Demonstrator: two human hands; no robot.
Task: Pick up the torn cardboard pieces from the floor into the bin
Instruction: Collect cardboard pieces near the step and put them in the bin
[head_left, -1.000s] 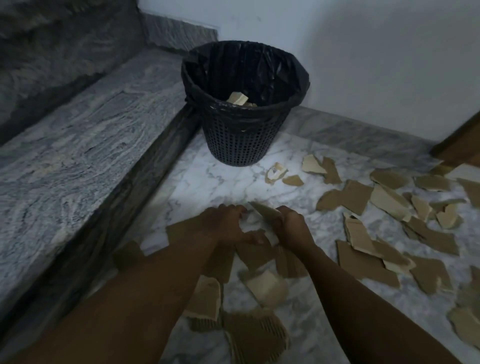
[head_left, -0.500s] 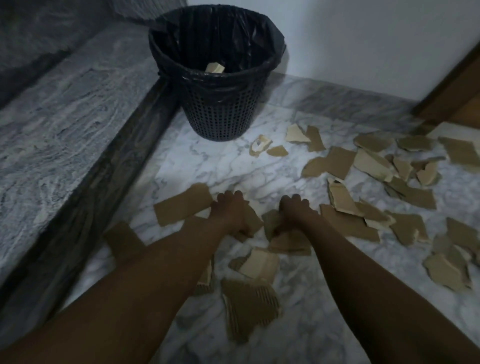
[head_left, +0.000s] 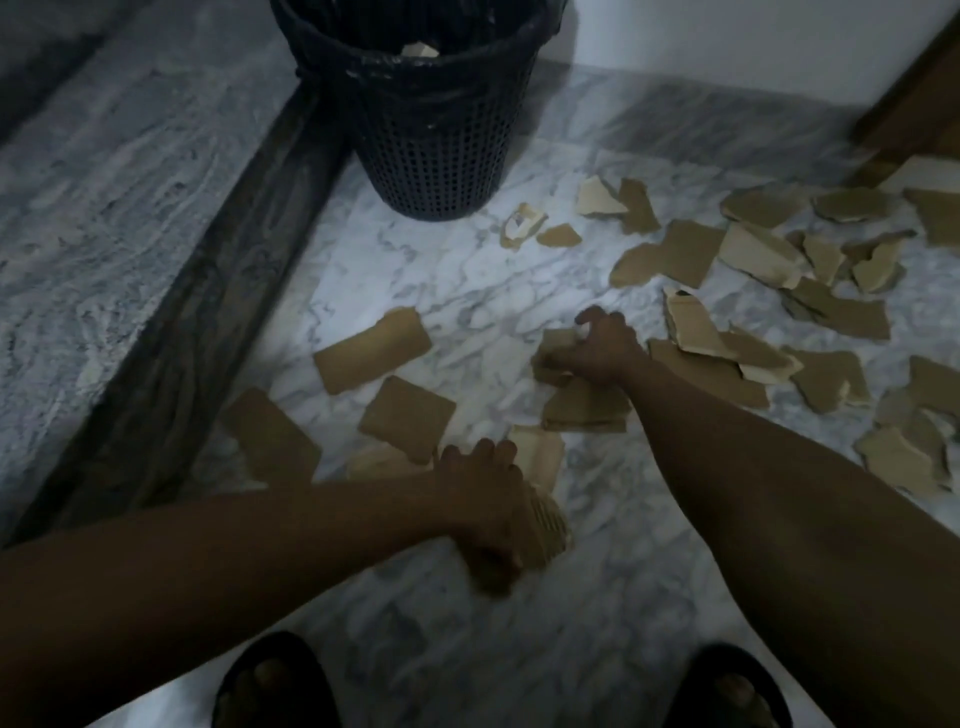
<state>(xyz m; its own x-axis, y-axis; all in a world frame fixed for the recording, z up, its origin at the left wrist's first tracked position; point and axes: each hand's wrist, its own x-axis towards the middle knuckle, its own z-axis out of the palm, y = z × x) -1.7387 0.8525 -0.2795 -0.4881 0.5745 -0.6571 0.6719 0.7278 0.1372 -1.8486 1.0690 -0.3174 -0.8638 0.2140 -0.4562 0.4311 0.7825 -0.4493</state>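
Observation:
Several torn brown cardboard pieces lie scattered on the white marble floor. My left hand (head_left: 485, 506) is low near me and grips a corrugated cardboard piece (head_left: 545, 530). Farther out, my right hand (head_left: 602, 345) holds a small stack of cardboard pieces (head_left: 556, 348) just above another flat piece (head_left: 584, 410). The black mesh bin (head_left: 431, 130) with a black liner stands at the top centre, with a pale cardboard scrap (head_left: 418, 50) inside it.
A grey stone step (head_left: 119, 208) with a dark riser runs along the left. More torn pieces (head_left: 753, 254) crowd the floor to the right. A white wall and a brown door frame (head_left: 914, 88) close the back. My sandalled feet (head_left: 270, 686) show at the bottom.
The view has tilted down and closer to the floor. My left hand has pulled back toward me onto the corrugated piece. My right hand stays out front with its pieces.

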